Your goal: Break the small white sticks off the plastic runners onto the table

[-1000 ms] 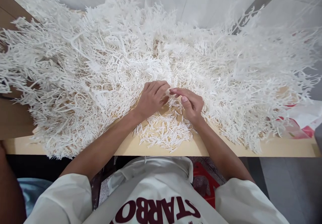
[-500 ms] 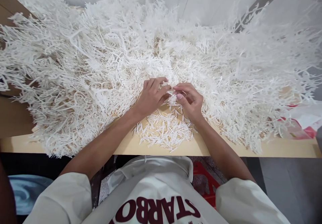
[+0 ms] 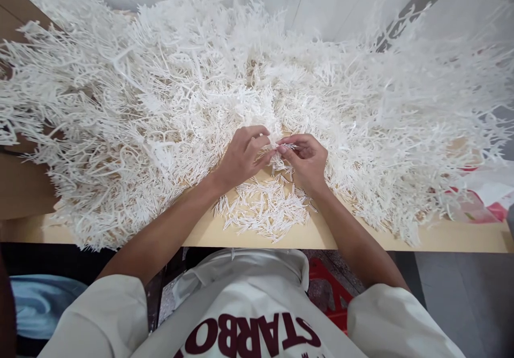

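Note:
My left hand (image 3: pixel 246 154) and my right hand (image 3: pixel 308 161) almost meet at the fingertips, low over the table's middle. The right thumb and forefinger pinch a thin white branched sprig (image 3: pixel 289 146), whose fine tips stick out past those fingers. Curled and pressed together, the left fingers hold the same spot from the other side; what exactly lies between them is too small to make out. Below both hands lies a loose heap of short white sprig pieces (image 3: pixel 267 208). A large tangled pile of white branched plastic strands (image 3: pixel 193 95) surrounds the hands at the back and sides.
The light wooden table (image 3: pixel 201 233) has its front edge close to my body. A cardboard box (image 3: pixel 26 186) stands at the left. Red and clear plastic bags (image 3: pixel 474 205) lie at the right end. Beneath the table shows a red stool (image 3: pixel 331 296). Behind rises a pale wall (image 3: pixel 321 4).
Both hands have shifted slightly, and their fingertips have come together. White sprig tips now show in the right fingers' pinch. The pile and the loose pieces look much the same.

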Tool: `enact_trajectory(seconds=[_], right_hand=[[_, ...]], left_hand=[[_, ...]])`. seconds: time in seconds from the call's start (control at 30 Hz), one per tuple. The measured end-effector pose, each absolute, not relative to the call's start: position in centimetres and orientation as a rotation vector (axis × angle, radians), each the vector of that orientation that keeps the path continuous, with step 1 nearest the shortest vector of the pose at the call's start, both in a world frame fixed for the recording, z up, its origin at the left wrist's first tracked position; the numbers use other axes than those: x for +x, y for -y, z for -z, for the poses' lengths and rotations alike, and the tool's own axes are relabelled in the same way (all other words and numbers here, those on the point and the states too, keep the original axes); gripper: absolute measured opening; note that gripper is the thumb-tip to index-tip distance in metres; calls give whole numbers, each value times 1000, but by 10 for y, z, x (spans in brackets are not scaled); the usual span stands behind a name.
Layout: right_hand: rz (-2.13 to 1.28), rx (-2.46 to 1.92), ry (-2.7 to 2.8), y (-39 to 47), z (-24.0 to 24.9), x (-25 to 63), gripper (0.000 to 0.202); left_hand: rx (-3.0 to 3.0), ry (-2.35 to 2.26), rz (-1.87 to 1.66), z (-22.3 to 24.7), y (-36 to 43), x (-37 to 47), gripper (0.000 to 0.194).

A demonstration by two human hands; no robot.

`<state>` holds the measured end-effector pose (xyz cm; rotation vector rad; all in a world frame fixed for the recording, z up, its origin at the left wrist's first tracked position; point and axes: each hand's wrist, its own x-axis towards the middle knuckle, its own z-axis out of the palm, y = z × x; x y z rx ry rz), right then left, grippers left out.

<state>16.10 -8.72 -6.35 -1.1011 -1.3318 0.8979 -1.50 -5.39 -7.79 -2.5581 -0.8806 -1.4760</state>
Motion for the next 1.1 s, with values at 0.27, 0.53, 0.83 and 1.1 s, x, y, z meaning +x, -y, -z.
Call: enact_trajectory(seconds=[0.27, 0.53, 0.83, 1.1], right_hand=[[-1036, -1061, 1208, 83, 67, 163, 24], [-1077, -1080, 1243, 83, 67, 163, 13], [-487, -1128, 1845, 85, 61, 165, 6], [-244, -1096, 2063, 86, 65, 168, 20]], left_hand=[[-2588, 910, 1338, 78, 52, -17, 30], [-2590, 938, 1342, 80, 52, -17, 23], [-2599, 981, 1302, 79, 55, -19, 18], [-2543, 940, 1130, 77, 57, -18, 12]])
